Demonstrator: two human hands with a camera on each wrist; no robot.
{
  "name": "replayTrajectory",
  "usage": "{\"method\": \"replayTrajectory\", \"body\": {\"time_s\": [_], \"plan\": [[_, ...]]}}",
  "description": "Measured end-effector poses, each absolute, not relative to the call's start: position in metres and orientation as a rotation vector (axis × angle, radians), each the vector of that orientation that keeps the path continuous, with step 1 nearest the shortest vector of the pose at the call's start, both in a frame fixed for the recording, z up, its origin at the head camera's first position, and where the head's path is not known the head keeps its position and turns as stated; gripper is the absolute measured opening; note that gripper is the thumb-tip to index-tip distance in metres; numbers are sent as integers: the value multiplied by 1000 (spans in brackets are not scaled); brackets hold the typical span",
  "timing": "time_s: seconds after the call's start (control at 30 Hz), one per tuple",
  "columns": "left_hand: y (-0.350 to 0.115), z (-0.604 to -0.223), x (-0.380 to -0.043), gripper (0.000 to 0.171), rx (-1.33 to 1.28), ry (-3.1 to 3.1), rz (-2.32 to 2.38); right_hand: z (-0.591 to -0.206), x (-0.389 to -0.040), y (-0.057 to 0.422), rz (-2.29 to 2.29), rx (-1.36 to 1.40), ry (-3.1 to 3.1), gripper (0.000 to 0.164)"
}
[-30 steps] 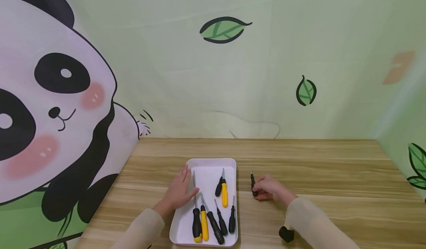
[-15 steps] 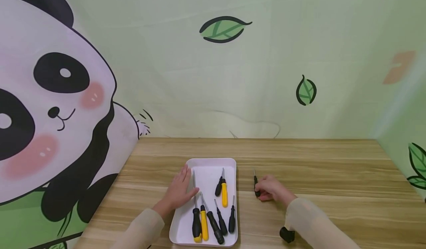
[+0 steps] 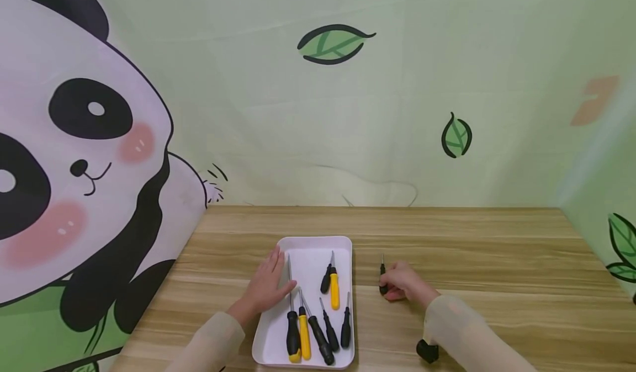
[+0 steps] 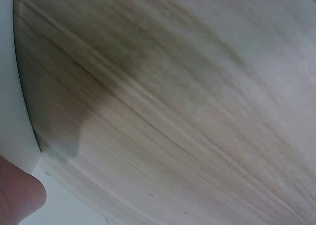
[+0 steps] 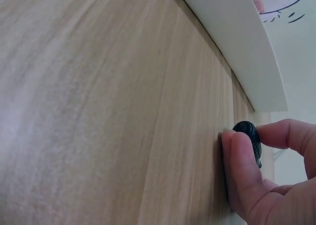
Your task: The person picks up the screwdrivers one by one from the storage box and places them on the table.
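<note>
To the right of the tray, my right hand (image 3: 404, 281) pinches the black handle of a small screwdriver (image 3: 382, 275), whose thin shaft points away from me. In the right wrist view, the rounded end of that screwdriver handle (image 5: 249, 133) sits between thumb and fingers, close over the wood. My left hand (image 3: 265, 283) rests along the left rim of the white tray (image 3: 315, 244), fingers straight and thumb reaching inward over it. Inside lie several screwdrivers: a large black-and-yellow screwdriver (image 3: 293, 333), yellow-handled screwdrivers (image 3: 335, 292) and black-handled screwdrivers (image 3: 345, 330).
Wood-grain table (image 3: 472, 250) extends around the tray. Under the right forearm, a black object (image 3: 427, 351) shows at the sleeve. Behind the table's far edge hangs a green backdrop (image 3: 248, 112) printed with a panda and leaves.
The pinched screwdriver has shifted slightly right and turned until its shaft points more directly away from me. My left hand and the tray have stayed in place.
</note>
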State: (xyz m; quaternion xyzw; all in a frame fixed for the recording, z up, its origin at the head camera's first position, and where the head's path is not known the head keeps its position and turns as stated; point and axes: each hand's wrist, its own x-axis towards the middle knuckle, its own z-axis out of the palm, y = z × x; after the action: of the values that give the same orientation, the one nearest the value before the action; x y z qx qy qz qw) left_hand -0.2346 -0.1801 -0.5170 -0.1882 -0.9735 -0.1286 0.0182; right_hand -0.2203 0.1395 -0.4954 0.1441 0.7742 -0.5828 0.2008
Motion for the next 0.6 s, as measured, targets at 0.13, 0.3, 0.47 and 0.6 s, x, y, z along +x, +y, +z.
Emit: {"method": "replayTrajectory", "body": {"time_s": [0.13, 0.3, 0.47, 0.6], "plan": [[-179, -516, -234, 76, -581, -3034, -392, -495, -220, 140, -1633, 410, 2153, 22], [-179, -516, -234, 76, -582, -3029, -391, -497, -221, 140, -1633, 419, 2143, 22], [-179, -516, -234, 75, -578, -3037, -396, -499, -223, 140, -1637, 427, 2135, 21], [-179, -516, -233, 76, -575, -3047, -388, -500, -222, 141, -1622, 418, 2143, 21]]}}
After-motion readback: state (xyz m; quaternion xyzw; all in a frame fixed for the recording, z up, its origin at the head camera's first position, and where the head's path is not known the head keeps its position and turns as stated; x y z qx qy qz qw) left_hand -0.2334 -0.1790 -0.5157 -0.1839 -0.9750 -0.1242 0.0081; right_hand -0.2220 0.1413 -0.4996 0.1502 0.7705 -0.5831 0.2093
